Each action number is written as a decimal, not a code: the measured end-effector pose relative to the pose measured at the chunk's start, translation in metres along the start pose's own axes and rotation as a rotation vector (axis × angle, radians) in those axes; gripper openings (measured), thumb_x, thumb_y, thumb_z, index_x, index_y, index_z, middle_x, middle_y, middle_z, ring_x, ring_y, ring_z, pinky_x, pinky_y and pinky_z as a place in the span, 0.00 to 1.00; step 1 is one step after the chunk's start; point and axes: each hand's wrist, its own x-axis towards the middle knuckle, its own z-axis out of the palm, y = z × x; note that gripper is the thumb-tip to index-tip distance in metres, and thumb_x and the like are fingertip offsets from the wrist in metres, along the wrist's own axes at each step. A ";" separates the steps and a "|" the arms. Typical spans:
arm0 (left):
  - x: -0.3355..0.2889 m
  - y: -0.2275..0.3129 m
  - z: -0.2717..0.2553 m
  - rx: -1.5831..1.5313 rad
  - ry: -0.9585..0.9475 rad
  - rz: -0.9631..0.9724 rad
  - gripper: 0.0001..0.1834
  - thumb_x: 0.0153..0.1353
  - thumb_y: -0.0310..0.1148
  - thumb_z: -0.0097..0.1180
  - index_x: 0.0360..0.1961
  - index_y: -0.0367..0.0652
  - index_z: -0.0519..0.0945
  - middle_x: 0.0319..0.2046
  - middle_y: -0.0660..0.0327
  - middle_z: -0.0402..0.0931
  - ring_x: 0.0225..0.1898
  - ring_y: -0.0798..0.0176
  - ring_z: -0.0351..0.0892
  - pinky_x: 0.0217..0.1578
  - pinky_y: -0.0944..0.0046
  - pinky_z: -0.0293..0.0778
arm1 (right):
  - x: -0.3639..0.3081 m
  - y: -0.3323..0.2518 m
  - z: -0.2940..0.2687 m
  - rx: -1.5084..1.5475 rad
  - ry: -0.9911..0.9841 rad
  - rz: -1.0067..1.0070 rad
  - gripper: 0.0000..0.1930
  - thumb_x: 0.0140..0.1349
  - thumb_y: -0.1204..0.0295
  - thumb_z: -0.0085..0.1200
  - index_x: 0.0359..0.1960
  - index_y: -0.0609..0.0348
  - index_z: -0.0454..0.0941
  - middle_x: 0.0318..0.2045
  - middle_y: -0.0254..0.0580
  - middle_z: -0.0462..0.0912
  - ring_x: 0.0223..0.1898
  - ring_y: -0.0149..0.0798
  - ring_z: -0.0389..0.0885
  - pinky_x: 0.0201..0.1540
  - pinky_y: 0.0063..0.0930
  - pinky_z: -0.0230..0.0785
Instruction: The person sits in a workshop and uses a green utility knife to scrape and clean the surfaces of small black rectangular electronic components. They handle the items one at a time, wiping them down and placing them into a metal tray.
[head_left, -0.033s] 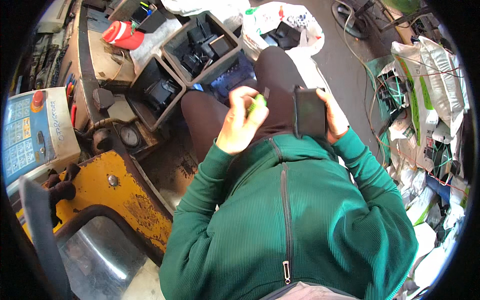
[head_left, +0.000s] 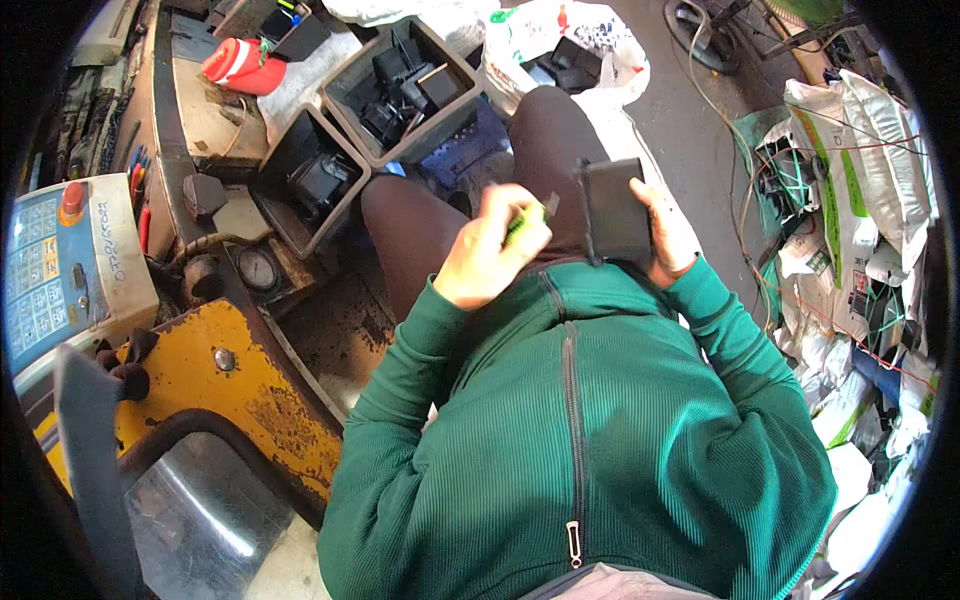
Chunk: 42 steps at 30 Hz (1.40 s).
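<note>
My left hand (head_left: pixel 494 246) is closed around a green-handled utility knife (head_left: pixel 519 222), mostly hidden by the fingers. A short blade sticks out toward the black part. My right hand (head_left: pixel 668 232) grips a black rectangular plastic part (head_left: pixel 616 212) by its right side, over my lap. Along its left edge runs a thin, uneven rim. A small gap separates the blade from the part.
Beyond my knees stand a grey bin (head_left: pixel 470 100) and a dark bin (head_left: pixel 352 185), both holding black plastic parts. A white bag (head_left: pixel 625 75) holds more. At left are a control panel (head_left: pixel 125 250) and yellow machine (head_left: pixel 185 380); sacks (head_left: pixel 880 170) lie right.
My left hand has shifted slightly right with the knife, its blade closer to the black part. The part has tilted a little in my right hand, its top edge moving up and left.
</note>
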 end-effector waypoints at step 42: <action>0.026 -0.071 -0.049 0.904 0.409 -0.121 0.12 0.58 0.48 0.55 0.28 0.53 0.76 0.24 0.64 0.76 0.27 0.54 0.76 0.27 0.53 0.64 | -0.006 0.008 0.023 -0.140 -0.229 0.126 0.20 0.65 0.64 0.48 0.53 0.65 0.72 0.47 0.46 0.79 0.49 0.40 0.77 0.55 0.34 0.68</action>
